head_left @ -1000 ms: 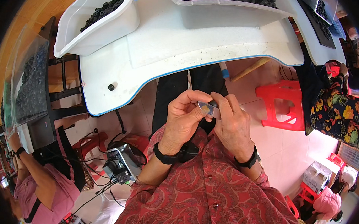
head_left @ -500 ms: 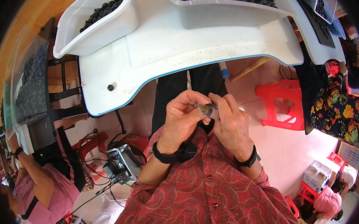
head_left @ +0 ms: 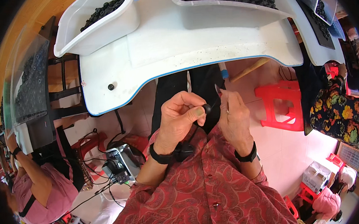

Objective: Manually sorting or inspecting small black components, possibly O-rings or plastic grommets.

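Observation:
Above my lap, my left hand [head_left: 179, 117] pinches a small round black part [head_left: 207, 108] between thumb and fingers; it looks like a rubber or plastic ring piece. My right hand [head_left: 236, 122] is a little to the right, closed around a small knife [head_left: 218, 90] whose thin blade points up and away from me. The knife and the black part are apart, and most of the handle is hidden in my fingers. One similar black piece [head_left: 111, 87] lies on the left of the white table [head_left: 163, 57].
Two white bins, one at the far left [head_left: 99, 40] and one at the far right [head_left: 230, 12], hold many black pieces. A red stool [head_left: 280, 107] stands right of my legs. Cables and a metal box [head_left: 122, 164] are at left. Co-workers sit on both sides.
The knife blade has come away from the black part. My right hand has moved slightly right, and the blade is now turned upward. My left hand still pinches the part.

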{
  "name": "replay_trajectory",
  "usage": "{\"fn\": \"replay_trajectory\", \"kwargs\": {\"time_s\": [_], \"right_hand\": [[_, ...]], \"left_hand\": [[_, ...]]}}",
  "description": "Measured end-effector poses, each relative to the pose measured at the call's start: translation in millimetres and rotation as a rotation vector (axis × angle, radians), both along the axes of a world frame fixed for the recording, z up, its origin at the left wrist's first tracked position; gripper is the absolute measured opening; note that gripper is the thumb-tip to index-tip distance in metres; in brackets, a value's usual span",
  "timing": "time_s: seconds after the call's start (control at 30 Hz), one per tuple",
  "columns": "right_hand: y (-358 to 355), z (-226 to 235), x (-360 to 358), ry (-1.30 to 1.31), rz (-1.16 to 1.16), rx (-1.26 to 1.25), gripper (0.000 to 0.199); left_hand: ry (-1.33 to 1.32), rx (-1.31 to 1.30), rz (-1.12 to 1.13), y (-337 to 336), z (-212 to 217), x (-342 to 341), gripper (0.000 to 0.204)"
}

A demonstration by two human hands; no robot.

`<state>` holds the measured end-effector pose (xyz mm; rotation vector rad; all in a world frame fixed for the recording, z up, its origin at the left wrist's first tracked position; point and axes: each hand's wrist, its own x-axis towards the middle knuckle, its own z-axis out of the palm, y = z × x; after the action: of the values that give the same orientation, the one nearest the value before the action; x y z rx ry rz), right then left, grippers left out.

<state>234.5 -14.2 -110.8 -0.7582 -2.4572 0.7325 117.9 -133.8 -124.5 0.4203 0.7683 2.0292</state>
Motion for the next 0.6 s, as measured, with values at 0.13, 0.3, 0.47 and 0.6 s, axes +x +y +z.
{"fn": "replay_trajectory", "kwargs": {"time_s": [0.13,0.3,0.47,0.6], "right_hand": [[-10.3,12.4,-3.9,0.025,0.118,0.076,0.029],[-15.6,23.1,-5.4,-0.077,0.152,0.148,0.034],[-15.6,24.8,-5.1,-0.105,0.152,0.158,0.035],[-16.9,26.0,-6.3,-0.121,0.148,0.123,0.03]], "left_hand": [[-0.032,-0.029,0.035,2.5,-2.2,2.9,0.01],[0.035,-0.041,0.047,2.2,-2.8,3.2,0.012],[0.068,-0.034,0.042,2.5,-3.9,2.2,0.012],[0.067,-0.04,0.045,1.0,-4.4,1.3,0.012]]}}
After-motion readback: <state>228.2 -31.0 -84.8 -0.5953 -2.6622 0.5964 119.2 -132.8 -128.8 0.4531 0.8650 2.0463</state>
